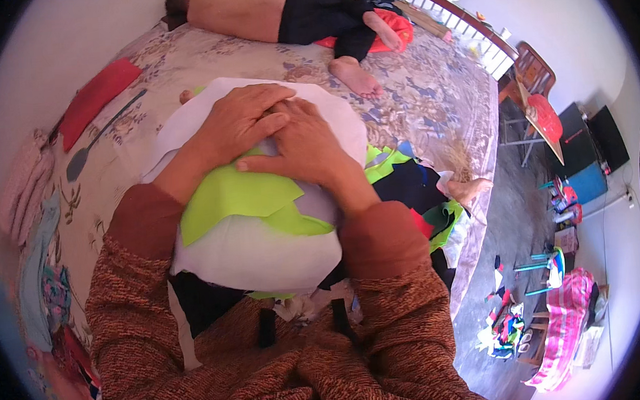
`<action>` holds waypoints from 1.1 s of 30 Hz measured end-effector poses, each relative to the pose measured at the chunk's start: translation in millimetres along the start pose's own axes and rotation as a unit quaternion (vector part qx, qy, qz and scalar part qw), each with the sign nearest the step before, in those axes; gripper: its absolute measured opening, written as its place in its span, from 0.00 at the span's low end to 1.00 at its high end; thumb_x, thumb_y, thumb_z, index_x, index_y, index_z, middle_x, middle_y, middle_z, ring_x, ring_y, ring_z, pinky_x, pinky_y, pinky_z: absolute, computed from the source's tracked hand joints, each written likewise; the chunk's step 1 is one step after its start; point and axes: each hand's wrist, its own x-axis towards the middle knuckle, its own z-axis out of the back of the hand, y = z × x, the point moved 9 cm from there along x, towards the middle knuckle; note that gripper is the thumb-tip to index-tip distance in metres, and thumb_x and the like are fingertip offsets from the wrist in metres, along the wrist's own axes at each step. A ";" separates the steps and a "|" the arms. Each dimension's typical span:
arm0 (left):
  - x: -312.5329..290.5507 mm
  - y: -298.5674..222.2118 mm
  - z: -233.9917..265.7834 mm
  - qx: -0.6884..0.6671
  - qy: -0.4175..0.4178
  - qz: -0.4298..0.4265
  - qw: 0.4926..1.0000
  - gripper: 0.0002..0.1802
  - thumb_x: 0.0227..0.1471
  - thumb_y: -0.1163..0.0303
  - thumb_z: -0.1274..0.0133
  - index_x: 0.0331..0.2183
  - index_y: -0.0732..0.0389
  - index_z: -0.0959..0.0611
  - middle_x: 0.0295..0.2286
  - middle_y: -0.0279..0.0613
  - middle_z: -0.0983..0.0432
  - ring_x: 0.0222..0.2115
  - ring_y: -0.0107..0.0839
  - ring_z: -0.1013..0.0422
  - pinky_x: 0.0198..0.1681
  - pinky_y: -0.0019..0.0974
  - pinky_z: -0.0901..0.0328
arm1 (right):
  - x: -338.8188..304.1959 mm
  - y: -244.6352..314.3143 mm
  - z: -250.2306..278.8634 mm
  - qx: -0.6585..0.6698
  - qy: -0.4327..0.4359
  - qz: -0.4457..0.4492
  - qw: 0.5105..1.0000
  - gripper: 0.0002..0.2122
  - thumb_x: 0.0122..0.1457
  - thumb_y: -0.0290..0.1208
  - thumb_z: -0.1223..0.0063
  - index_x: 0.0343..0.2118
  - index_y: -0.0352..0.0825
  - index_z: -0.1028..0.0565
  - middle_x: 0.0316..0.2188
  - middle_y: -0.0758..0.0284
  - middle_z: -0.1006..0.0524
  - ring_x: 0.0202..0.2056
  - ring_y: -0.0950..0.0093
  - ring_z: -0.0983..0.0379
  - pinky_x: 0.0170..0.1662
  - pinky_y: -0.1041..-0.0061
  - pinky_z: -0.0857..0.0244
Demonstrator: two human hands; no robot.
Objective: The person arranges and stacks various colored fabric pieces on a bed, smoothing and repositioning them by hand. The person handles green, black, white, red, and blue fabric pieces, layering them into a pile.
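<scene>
My left hand (242,120) lies flat over a bundle of cloth pieces, its fingers stretched to the right. Beside it, partly under its fingertips, my right hand (302,144) also presses down with fingers extended. White cloth (265,255) makes up most of the bundle, and a lime-green cloth piece (235,198) spreads across its near side below my hands. More lime-green, black and red scraps (407,180) lie to the right, next to my bare foot (469,189). What is beneath the bundle is mostly hidden.
All this rests on a floral bedsheet (267,60). Another person (243,14) lies at the far side. A red cloth (98,100) and a dark fly swatter (103,136) are at left. Beyond the bed's right edge, scraps (505,328) and a small stool (551,268) stand on the floor.
</scene>
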 end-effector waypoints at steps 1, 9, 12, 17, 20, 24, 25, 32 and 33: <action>-0.2 0.5 -0.5 0.002 0.001 0.006 1.000 0.23 0.55 0.53 0.55 0.46 0.59 0.23 0.46 0.47 0.28 0.48 0.46 0.33 0.53 0.43 0.41 | -7.1 1.2 2.7 -0.031 0.002 -0.003 1.000 0.38 0.47 0.61 0.46 0.54 0.33 0.32 0.57 0.53 0.37 0.60 0.56 0.45 0.61 0.58 0.53; 3.1 2.3 -20.1 0.124 0.098 0.018 0.987 0.24 0.53 0.56 0.51 0.49 0.58 0.24 0.52 0.46 0.32 0.55 0.41 0.39 0.60 0.46 0.50 | -125.6 -88.9 16.8 0.252 -0.011 -0.202 0.947 0.31 0.59 0.48 0.52 0.61 0.34 0.42 0.60 0.52 0.40 0.61 0.57 0.45 0.62 0.68 0.53; 1.7 4.9 -22.0 0.127 0.099 0.011 0.987 0.24 0.53 0.58 0.52 0.50 0.57 0.25 0.53 0.46 0.32 0.55 0.41 0.39 0.60 0.45 0.50 | -219.6 -104.2 -17.3 0.205 0.065 -0.218 0.952 0.24 0.64 0.40 0.56 0.59 0.31 0.40 0.55 0.54 0.33 0.57 0.65 0.37 0.59 0.72 0.47; 4.3 2.0 -18.7 0.129 0.091 -0.004 0.987 0.23 0.53 0.57 0.52 0.48 0.58 0.24 0.50 0.46 0.30 0.54 0.41 0.38 0.58 0.42 0.48 | -398.1 -162.3 -1.8 0.288 -0.141 -0.484 0.814 0.19 0.65 0.40 0.56 0.51 0.30 0.29 0.45 0.64 0.24 0.47 0.73 0.30 0.51 0.74 0.40; 3.7 3.8 -18.9 0.118 0.099 -0.001 0.988 0.23 0.53 0.59 0.53 0.49 0.59 0.24 0.51 0.47 0.31 0.54 0.43 0.37 0.58 0.41 0.47 | -484.1 -184.2 12.4 0.240 -0.268 -0.550 0.753 0.15 0.63 0.33 0.54 0.48 0.29 0.27 0.38 0.66 0.22 0.39 0.79 0.28 0.44 0.81 0.36; 4.8 2.9 -13.4 0.097 0.108 0.013 0.989 0.24 0.54 0.59 0.54 0.50 0.59 0.24 0.51 0.48 0.31 0.54 0.43 0.37 0.59 0.39 0.47 | -494.8 -182.1 11.1 0.290 -0.363 -0.562 0.685 0.12 0.61 0.29 0.51 0.44 0.29 0.25 0.34 0.67 0.21 0.36 0.80 0.27 0.41 0.82 0.34; 6.2 1.9 -13.6 0.094 0.107 0.017 0.990 0.24 0.54 0.59 0.54 0.50 0.59 0.24 0.51 0.48 0.31 0.54 0.42 0.37 0.59 0.39 0.48 | -488.1 -181.5 11.0 0.232 -0.327 -0.554 0.729 0.11 0.60 0.29 0.50 0.43 0.30 0.25 0.33 0.67 0.21 0.35 0.80 0.26 0.39 0.81 0.33; 5.7 5.9 -15.7 0.077 0.114 0.026 0.990 0.24 0.54 0.59 0.54 0.50 0.58 0.25 0.52 0.47 0.32 0.55 0.42 0.38 0.59 0.38 0.48 | -452.7 -173.8 -2.0 0.020 -0.157 -0.519 0.840 0.10 0.54 0.30 0.44 0.39 0.34 0.24 0.30 0.59 0.22 0.30 0.65 0.23 0.35 0.70 0.31; 6.7 4.9 -16.5 0.077 0.114 0.023 0.990 0.24 0.54 0.59 0.54 0.51 0.58 0.25 0.52 0.47 0.32 0.55 0.42 0.38 0.59 0.38 0.48 | -450.4 -174.7 0.5 0.003 -0.152 -0.515 0.843 0.10 0.54 0.30 0.44 0.39 0.34 0.24 0.29 0.59 0.22 0.30 0.64 0.23 0.35 0.69 0.31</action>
